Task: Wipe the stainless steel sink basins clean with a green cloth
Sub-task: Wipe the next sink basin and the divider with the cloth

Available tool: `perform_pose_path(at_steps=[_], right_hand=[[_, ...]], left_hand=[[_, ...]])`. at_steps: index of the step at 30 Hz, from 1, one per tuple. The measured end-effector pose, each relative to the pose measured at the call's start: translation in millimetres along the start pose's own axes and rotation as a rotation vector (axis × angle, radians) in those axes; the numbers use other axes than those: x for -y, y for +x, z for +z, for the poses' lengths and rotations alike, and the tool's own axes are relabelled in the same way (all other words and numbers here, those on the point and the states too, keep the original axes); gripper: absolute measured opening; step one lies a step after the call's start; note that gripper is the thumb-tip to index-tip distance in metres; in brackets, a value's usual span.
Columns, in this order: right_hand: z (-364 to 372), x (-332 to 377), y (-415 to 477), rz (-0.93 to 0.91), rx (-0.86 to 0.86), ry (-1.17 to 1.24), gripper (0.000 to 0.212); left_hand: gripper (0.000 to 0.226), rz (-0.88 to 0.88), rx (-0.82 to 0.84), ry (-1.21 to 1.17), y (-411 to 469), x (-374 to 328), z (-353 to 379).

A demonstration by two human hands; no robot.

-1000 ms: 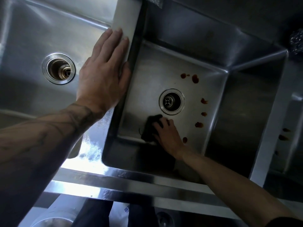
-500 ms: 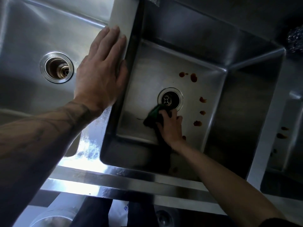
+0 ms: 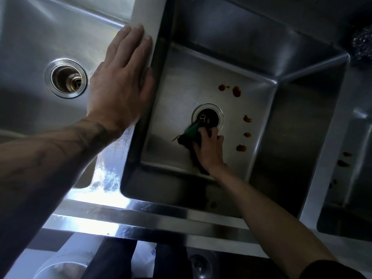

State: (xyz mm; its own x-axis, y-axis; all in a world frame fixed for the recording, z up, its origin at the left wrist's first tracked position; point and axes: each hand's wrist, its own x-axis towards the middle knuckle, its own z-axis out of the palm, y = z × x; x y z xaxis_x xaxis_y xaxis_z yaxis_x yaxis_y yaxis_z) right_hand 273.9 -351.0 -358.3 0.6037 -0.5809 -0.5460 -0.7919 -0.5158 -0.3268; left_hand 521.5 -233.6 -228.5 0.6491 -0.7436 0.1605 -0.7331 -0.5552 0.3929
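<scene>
The wiping of the middle basin [image 3: 181,93] is under way, and by my reading it is not far along. The right hand [image 3: 209,150] is down on the basin floor with the green cloth [image 3: 191,131] bunched beneath it. The cloth lies at about 7 o'clock of the drain [image 3: 208,117], its front corner touching the drain's rim. The grip is a curled one: fingers bent over the wad and pinning it to the steel, the thumb hidden.

Reddish-brown stains [image 3: 236,91] lie unwiped in an arc from 1 o'clock round to 4 o'clock of the drain (more show in the right basin [image 3: 354,178], so that one probably needs a pass as well). The next move, I judge, calls for carrying the cloth across or round the drain toward that arc. It needs firm downward pressure, since the spots look dried and a loose wad may skid over them.

The right forearm reaches in steeply from 5 o'clock of the picture, wrist low. The left hand [image 3: 120,83] holds nothing. It lies flat, fingers straight and close together, on the divider [image 3: 147,17] between the middle basin and the left basin [image 3: 30,47]. It seems to brace the lean, and its forearm comes in from 8 o'clock.
</scene>
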Motion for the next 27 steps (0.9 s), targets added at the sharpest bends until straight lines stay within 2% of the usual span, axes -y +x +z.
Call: perform_pose_path(at_steps=[4, 6, 9, 11, 15, 16, 19, 22, 27], right_hand=[[8.8, -17.1, -36.9, -0.159, 0.19, -0.097, 0.056], [0.8, -21.4, -24.5, -0.165, 0.123, -0.052, 0.052], [-9.6, -19.6, 5.5, -0.002, -0.038, 0.072, 0.044], [-6.2, -17.9, 0.9, 0.028, -0.06, 0.064, 0.045], [6.2, -29.6, -41.6, -0.208, 0.174, -0.107, 0.052], [5.1, -35.3, -40.8, -0.231, 0.162, -0.1, 0.051], [-9.1, -35.8, -7.4, -0.078, -0.002, 0.027, 0.045], [-10.9, -32.7, 6.2, 0.057, -0.077, 0.083, 0.044], [5.7, -51.3, -42.1, -0.2, 0.139, -0.131, 0.054]], left_hand=[[0.051, -0.003, -0.003, -0.006, 0.3, -1.0, -1.5], [0.05, -0.003, -0.009, -0.003, 0.5, -1.4, -1.6], [0.049, 0.007, -0.02, 0.0, 0.4, -0.4, 0.0], [0.049, 0.007, -0.019, -0.002, 0.5, -0.5, 0.1], [0.05, 0.006, 0.001, -0.013, 1.0, -1.2, -1.6], [0.05, 0.006, 0.005, -0.012, 0.8, -1.1, -2.1], [0.05, 0.005, -0.004, -0.003, 0.4, 0.3, -1.7], [0.049, 0.011, -0.011, 0.001, 0.0, -0.4, -1.0], [0.051, -0.003, 0.01, -0.009, 0.4, -2.6, -4.3]])
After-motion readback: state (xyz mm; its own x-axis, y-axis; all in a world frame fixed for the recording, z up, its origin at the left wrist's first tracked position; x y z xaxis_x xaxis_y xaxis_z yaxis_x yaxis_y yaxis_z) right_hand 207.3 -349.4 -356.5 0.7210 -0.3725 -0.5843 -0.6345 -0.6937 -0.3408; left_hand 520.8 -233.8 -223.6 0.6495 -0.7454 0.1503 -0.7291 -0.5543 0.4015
